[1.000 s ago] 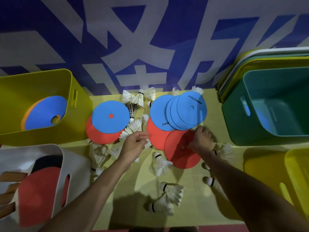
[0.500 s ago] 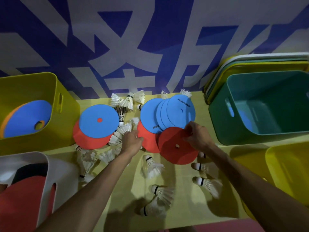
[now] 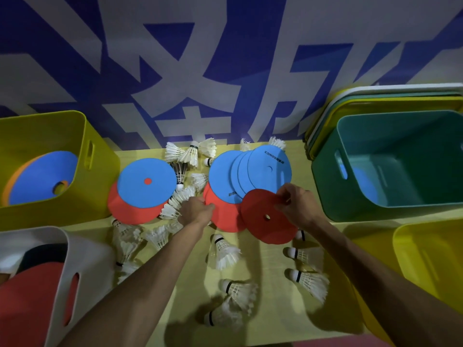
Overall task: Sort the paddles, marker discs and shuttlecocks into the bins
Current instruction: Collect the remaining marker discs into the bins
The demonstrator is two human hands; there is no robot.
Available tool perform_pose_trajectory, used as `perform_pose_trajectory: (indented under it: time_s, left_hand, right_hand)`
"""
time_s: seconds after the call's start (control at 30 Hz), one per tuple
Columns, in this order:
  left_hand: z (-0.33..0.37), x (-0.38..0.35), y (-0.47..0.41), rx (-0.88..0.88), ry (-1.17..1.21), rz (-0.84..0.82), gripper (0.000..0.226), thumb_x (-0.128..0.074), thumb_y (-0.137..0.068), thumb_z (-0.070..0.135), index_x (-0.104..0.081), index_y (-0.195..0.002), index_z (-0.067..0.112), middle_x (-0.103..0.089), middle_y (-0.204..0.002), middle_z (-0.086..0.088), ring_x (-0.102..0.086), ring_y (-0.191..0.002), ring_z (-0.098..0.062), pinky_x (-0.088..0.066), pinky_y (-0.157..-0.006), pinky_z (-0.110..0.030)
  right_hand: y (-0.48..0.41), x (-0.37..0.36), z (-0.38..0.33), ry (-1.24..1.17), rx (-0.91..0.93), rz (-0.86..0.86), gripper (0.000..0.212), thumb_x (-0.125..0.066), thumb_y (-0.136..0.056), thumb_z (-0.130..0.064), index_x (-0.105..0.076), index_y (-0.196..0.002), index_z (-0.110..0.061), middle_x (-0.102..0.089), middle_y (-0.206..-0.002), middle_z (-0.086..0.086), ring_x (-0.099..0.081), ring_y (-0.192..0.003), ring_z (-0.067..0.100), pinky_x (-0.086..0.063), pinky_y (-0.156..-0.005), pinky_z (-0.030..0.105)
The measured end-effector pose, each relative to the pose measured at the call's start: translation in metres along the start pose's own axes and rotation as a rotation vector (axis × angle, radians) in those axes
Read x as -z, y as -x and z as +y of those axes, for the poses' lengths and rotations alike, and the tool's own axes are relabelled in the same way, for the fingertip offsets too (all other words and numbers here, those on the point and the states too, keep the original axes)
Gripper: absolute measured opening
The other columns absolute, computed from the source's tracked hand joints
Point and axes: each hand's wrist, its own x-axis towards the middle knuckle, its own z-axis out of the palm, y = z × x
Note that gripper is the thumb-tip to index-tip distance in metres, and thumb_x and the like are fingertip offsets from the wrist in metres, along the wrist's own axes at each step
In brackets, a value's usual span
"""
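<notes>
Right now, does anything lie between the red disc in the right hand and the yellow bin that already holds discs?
Yes. Between the flat red marker disc in the right hand and the yellow plastic bin at far left lie the left hand, scattered white feather shuttlecocks and a blue-on-red disc pair.

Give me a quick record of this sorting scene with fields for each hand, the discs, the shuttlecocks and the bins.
right hand: pinching the far edge of a flat red marker disc with a centre hole, tilted up
left hand: on the edge of the orange-red disc under the fanned blue discs
other discs: one blue disc on an orange-red one
white feather shuttlecocks: scattered loose on the yellow tabletop
yellow plastic bin, left: holds discs
teal plastic bin, right: blue item inside, unclear
white bin, near left: holds red paddles
</notes>
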Motion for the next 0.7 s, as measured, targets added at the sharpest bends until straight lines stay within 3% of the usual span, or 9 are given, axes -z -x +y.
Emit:
perform_pose_trajectory:
  time_s: [0.1, 0.2, 0.27, 0.4, 0.57, 0.63, 0.7]
  left_hand:
    - [0.0, -0.005, -0.006, 0.009, -0.08, 0.014, 0.016, -0.071, -0.081, 0.031, -0.062, -0.08, 0.017, -0.058, -0.119, -0.012, -0.048, -0.119, -0.033, -0.032, -0.102, -0.042]
    - [0.0, -0.007, -0.009, 0.0, -0.165, -0.003, 0.033, -0.071, -0.08, 0.035, -0.065, -0.104, 0.013, -0.05, -0.13, -0.015, -0.039, -0.126, -0.034, -0.028, -0.105, -0.044]
    - [0.001, -0.006, -0.01, 0.001, -0.202, -0.01, 0.033, -0.071, -0.081, 0.034, -0.065, -0.106, 0.014, -0.043, -0.133, -0.016, -0.035, -0.128, -0.035, -0.026, -0.106, -0.043]
    - [-0.001, -0.005, -0.012, -0.064, -0.247, 0.051, 0.024, -0.074, -0.079, 0.033, -0.062, -0.095, 0.02, -0.037, -0.131, -0.014, -0.033, -0.125, -0.035, -0.024, -0.108, -0.043]
    - [-0.002, -0.003, 0.0, -0.228, -0.185, 0.143, 0.017, -0.076, -0.078, 0.027, -0.061, -0.084, 0.02, -0.043, -0.123, -0.008, -0.034, -0.123, -0.031, -0.024, -0.106, -0.042]
    - [-0.002, 0.0, 0.008, -0.277, -0.145, 0.151, 0.016, -0.075, -0.079, 0.026, -0.062, -0.085, 0.019, -0.048, -0.116, -0.006, -0.04, -0.118, -0.028, -0.03, -0.104, -0.042]
    - [0.0, 0.003, 0.014, -0.322, -0.057, 0.143, 0.015, -0.073, -0.081, 0.023, -0.06, -0.084, 0.017, -0.055, -0.105, -0.004, -0.053, -0.105, -0.026, -0.044, -0.092, -0.041]
  right_hand:
    - [0.003, -0.001, 0.001, -0.018, -0.006, 0.014, 0.017, -0.064, -0.082, -0.012, -0.054, -0.086, -0.026, -0.06, -0.082, -0.008, -0.056, -0.073, 0.01, -0.039, -0.054, 0.016]
    - [0.005, -0.001, 0.002, -0.017, -0.011, 0.013, 0.014, -0.064, -0.083, -0.012, -0.058, -0.092, -0.021, -0.059, -0.084, -0.007, -0.055, -0.073, 0.01, -0.037, -0.054, 0.015]
    - [0.006, 0.0, 0.002, -0.011, -0.012, 0.01, 0.015, -0.063, -0.085, -0.013, -0.059, -0.097, -0.018, -0.06, -0.087, -0.006, -0.056, -0.076, 0.012, -0.039, -0.057, 0.017]
    - [0.006, -0.001, -0.001, 0.007, -0.018, 0.011, 0.013, -0.062, -0.085, -0.015, -0.057, -0.095, -0.022, -0.063, -0.088, -0.004, -0.059, -0.078, 0.015, -0.046, -0.062, 0.025]
    - [0.006, 0.004, -0.006, 0.07, -0.001, -0.021, 0.013, -0.052, -0.087, -0.011, -0.05, -0.09, -0.023, -0.064, -0.09, 0.004, -0.062, -0.079, 0.024, -0.055, -0.069, 0.038]
    - [0.006, 0.009, -0.011, 0.083, 0.023, -0.052, 0.013, -0.051, -0.087, -0.01, -0.051, -0.094, -0.02, -0.062, -0.091, 0.007, -0.062, -0.08, 0.028, -0.055, -0.067, 0.039]
    - [0.005, 0.015, -0.018, 0.085, 0.039, -0.075, 0.014, -0.052, -0.088, -0.013, -0.054, -0.101, -0.018, -0.064, -0.096, 0.01, -0.062, -0.082, 0.028, -0.055, -0.068, 0.038]
